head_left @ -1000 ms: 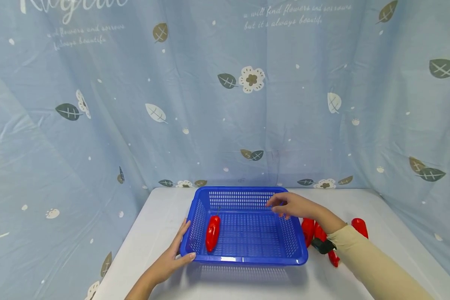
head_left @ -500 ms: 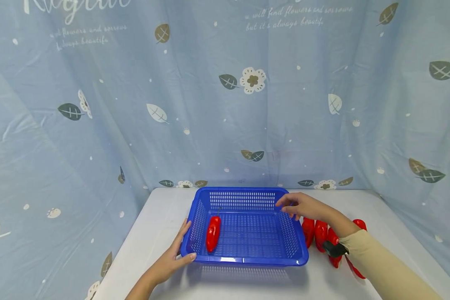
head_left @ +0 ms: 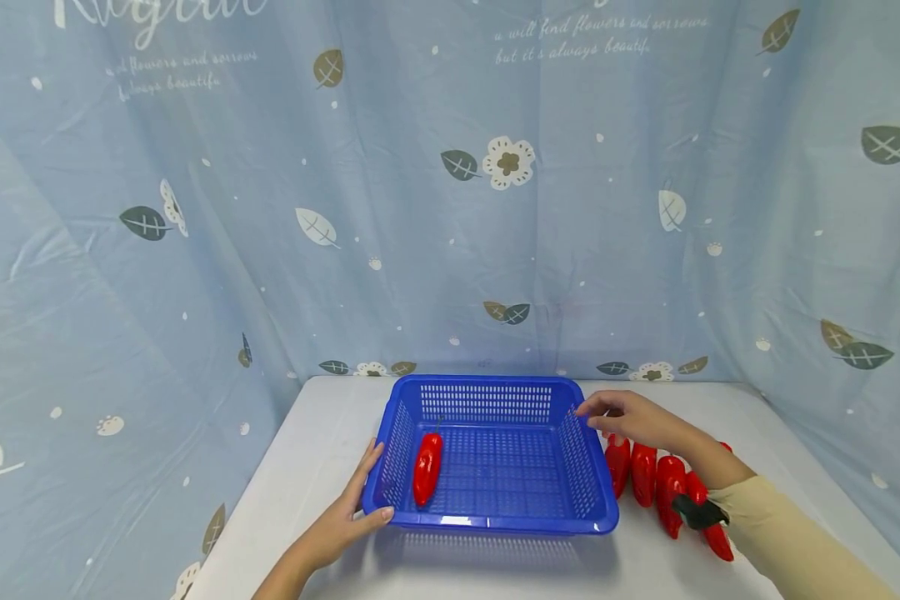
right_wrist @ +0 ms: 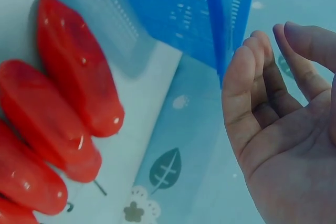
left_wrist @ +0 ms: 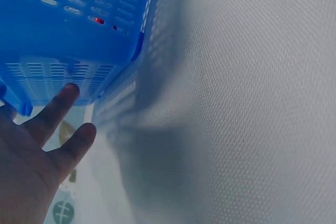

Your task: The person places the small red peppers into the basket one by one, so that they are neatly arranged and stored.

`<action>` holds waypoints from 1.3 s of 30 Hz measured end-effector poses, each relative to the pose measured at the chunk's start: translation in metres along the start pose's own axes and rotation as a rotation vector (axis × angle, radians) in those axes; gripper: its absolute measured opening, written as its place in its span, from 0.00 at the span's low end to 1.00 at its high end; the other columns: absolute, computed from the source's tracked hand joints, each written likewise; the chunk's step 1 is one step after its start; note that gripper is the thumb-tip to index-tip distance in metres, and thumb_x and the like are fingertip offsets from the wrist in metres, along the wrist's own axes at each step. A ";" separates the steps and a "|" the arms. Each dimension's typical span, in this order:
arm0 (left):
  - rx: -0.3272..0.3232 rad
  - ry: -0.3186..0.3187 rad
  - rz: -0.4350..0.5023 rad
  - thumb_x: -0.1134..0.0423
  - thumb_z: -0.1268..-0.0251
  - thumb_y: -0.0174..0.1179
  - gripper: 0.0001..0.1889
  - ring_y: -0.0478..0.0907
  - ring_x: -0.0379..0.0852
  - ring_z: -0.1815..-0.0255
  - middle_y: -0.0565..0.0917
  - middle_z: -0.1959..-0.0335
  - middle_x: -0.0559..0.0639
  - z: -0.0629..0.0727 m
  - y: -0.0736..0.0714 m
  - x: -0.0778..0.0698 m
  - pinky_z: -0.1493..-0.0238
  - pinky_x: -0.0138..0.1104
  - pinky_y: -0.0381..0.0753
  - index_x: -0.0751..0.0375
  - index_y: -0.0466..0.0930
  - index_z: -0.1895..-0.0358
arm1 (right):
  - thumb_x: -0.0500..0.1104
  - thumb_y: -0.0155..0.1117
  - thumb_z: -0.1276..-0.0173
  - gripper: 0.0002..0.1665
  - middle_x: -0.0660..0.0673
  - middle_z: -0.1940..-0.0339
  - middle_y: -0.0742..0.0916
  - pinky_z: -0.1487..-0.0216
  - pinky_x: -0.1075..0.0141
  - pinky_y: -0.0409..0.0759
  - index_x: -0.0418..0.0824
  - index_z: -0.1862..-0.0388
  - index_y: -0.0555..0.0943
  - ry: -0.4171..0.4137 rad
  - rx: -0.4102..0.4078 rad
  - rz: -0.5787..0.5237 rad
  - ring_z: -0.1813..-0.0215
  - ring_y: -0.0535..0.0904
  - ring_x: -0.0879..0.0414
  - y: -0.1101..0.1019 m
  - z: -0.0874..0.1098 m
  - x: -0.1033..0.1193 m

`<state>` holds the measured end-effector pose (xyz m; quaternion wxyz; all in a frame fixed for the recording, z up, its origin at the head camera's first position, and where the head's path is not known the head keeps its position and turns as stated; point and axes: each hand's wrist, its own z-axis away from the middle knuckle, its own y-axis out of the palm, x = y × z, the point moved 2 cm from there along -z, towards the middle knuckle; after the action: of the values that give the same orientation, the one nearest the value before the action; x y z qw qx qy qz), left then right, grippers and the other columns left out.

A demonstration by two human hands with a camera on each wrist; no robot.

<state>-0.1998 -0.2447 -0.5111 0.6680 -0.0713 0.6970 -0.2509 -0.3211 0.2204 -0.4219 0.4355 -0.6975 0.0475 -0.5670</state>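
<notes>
A blue plastic basket (head_left: 495, 523) with slotted walls stands on the white table. Inside it, near the left wall, lies one red pepper (head_left: 427, 469) with a thin stem. My left hand (head_left: 341, 518) rests at the basket's front left corner, thumb by the front rim and other fingers along the left side; the left wrist view shows straight, spread fingers (left_wrist: 58, 114). Over the basket's right rim hovers my right hand (head_left: 633, 418), fingers loosely bent and holding nothing. Several more red peppers (head_left: 643, 475) lie in a row right of the basket, partly under the right forearm.
A light blue curtain (head_left: 420, 250) printed with leaves and flowers surrounds the table (head_left: 315, 417) at the back and sides. A dark strap with a wrist camera (head_left: 701, 512) sits at the right sleeve (head_left: 787, 533).
My right hand has moved right, from over the basket's inside to its right rim, uncovering more of the peppers there. The left hand and the basket have stayed in place.
</notes>
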 end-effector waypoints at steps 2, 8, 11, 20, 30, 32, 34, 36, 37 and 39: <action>-0.001 -0.002 0.000 0.53 0.32 0.63 0.49 0.43 0.71 0.19 0.31 0.15 0.51 0.000 0.000 0.000 0.31 0.67 0.62 0.36 0.39 0.16 | 0.41 0.61 0.24 0.15 0.43 0.54 0.85 0.60 0.56 0.86 0.38 0.42 0.82 0.011 -0.005 0.009 0.59 0.81 0.49 -0.002 0.004 -0.002; -0.003 -0.009 0.005 0.53 0.32 0.63 0.49 0.44 0.71 0.19 0.32 0.15 0.51 0.001 0.000 -0.002 0.31 0.67 0.62 0.36 0.39 0.16 | 0.40 0.61 0.24 0.15 0.45 0.52 0.86 0.54 0.63 0.83 0.40 0.42 0.83 0.002 -0.014 0.002 0.51 0.81 0.48 -0.003 0.011 -0.011; 0.002 -0.012 0.006 0.52 0.32 0.63 0.49 0.43 0.70 0.19 0.31 0.15 0.51 0.001 0.000 -0.002 0.31 0.67 0.62 0.36 0.39 0.16 | 0.40 0.61 0.25 0.15 0.46 0.53 0.86 0.56 0.65 0.82 0.40 0.43 0.83 0.009 -0.022 -0.001 0.50 0.81 0.48 -0.003 0.014 -0.015; -0.006 0.006 -0.003 0.53 0.31 0.62 0.48 0.44 0.71 0.19 0.31 0.15 0.50 0.001 0.000 0.000 0.31 0.67 0.62 0.36 0.38 0.16 | 0.39 0.61 0.25 0.16 0.37 0.52 0.84 0.64 0.62 0.85 0.37 0.41 0.80 0.047 -0.025 -0.057 0.59 0.81 0.44 -0.003 0.025 -0.029; -0.008 0.023 -0.014 0.54 0.31 0.62 0.49 0.46 0.70 0.19 0.32 0.15 0.50 0.001 -0.001 0.001 0.30 0.66 0.62 0.38 0.38 0.16 | 0.39 0.61 0.26 0.19 0.34 0.47 0.84 0.61 0.58 0.87 0.35 0.38 0.79 0.084 -0.055 -0.077 0.52 0.81 0.42 -0.010 0.043 -0.041; -0.006 0.022 -0.013 0.54 0.31 0.62 0.48 0.46 0.70 0.19 0.32 0.15 0.50 0.001 -0.001 0.001 0.30 0.66 0.61 0.38 0.38 0.16 | 0.39 0.61 0.26 0.20 0.34 0.48 0.84 0.61 0.58 0.87 0.35 0.38 0.79 0.093 -0.065 -0.074 0.53 0.81 0.41 -0.011 0.047 -0.042; -0.004 0.020 -0.010 0.54 0.31 0.62 0.48 0.45 0.70 0.19 0.32 0.15 0.50 0.001 -0.001 0.001 0.30 0.66 0.61 0.37 0.38 0.16 | 0.39 0.62 0.27 0.21 0.34 0.48 0.83 0.61 0.58 0.87 0.34 0.37 0.78 0.107 -0.068 -0.080 0.53 0.81 0.41 -0.012 0.051 -0.044; -0.002 0.019 -0.005 0.54 0.31 0.62 0.49 0.44 0.70 0.19 0.32 0.15 0.50 0.001 -0.001 0.001 0.30 0.67 0.60 0.37 0.38 0.16 | 0.39 0.63 0.27 0.22 0.33 0.48 0.83 0.60 0.57 0.87 0.34 0.37 0.77 0.125 -0.070 -0.091 0.53 0.81 0.41 -0.013 0.054 -0.046; -0.001 0.018 -0.004 0.54 0.31 0.62 0.49 0.44 0.70 0.19 0.32 0.15 0.50 0.001 -0.001 0.001 0.30 0.67 0.60 0.37 0.38 0.16 | 0.40 0.63 0.27 0.22 0.32 0.47 0.83 0.60 0.57 0.87 0.34 0.37 0.77 0.140 -0.073 -0.094 0.53 0.81 0.42 -0.013 0.056 -0.048; 0.000 0.017 0.001 0.54 0.31 0.62 0.49 0.44 0.70 0.19 0.32 0.15 0.50 0.001 -0.001 0.001 0.30 0.67 0.60 0.38 0.38 0.16 | 0.40 0.64 0.28 0.24 0.31 0.47 0.83 0.59 0.57 0.87 0.33 0.36 0.77 0.162 -0.078 -0.099 0.53 0.81 0.42 -0.013 0.058 -0.051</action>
<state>-0.1992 -0.2458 -0.5117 0.6621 -0.0689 0.7026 -0.2513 -0.2962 0.2892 -0.4497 0.3743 -0.6673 0.0701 -0.6400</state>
